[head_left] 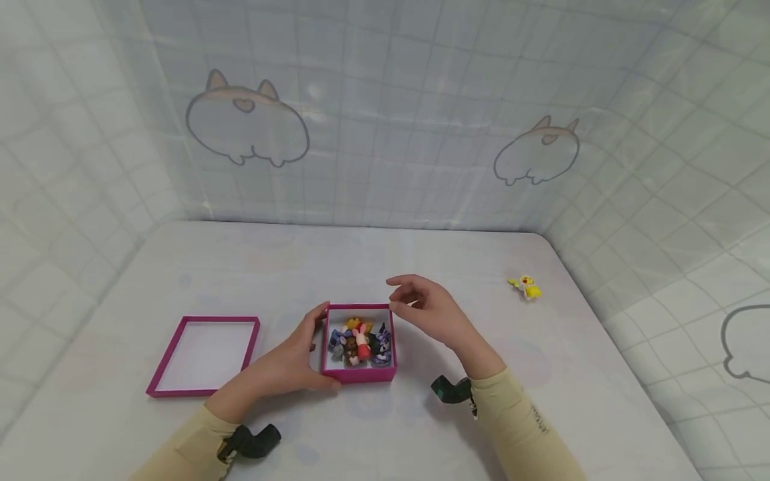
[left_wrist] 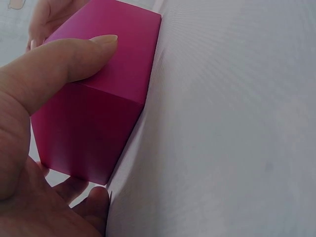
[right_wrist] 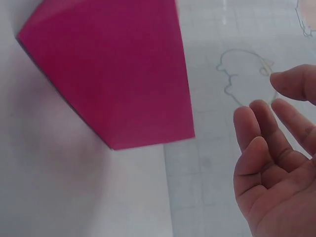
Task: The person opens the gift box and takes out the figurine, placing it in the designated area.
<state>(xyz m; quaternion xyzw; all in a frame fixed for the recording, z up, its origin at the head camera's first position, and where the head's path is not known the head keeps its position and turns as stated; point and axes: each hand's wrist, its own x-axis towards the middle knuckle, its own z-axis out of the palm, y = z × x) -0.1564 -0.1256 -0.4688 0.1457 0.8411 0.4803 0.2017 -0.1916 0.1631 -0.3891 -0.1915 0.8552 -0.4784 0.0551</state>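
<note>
A magenta box [head_left: 359,376] with a white inside stands upright on the table, holding several small cartoon figurines [head_left: 361,342], among them a pink one in red at the middle. My left hand [head_left: 295,357] grips the box from its left side, the thumb [left_wrist: 86,57] against the near wall and the fingers round toward the back corner. Beside the far right corner hovers my right hand [head_left: 430,310]. Its fingers are loosely bent and hold nothing, as the right wrist view shows, with the box wall [right_wrist: 118,74] a little apart from them.
A shallow magenta-rimmed lid [head_left: 165,357] with a white inside lies on the table left of the box. Toward the back right lies a yellow and white figurine [head_left: 527,287]. Printed curtains [head_left: 397,133] hang at the table's back and sides.
</note>
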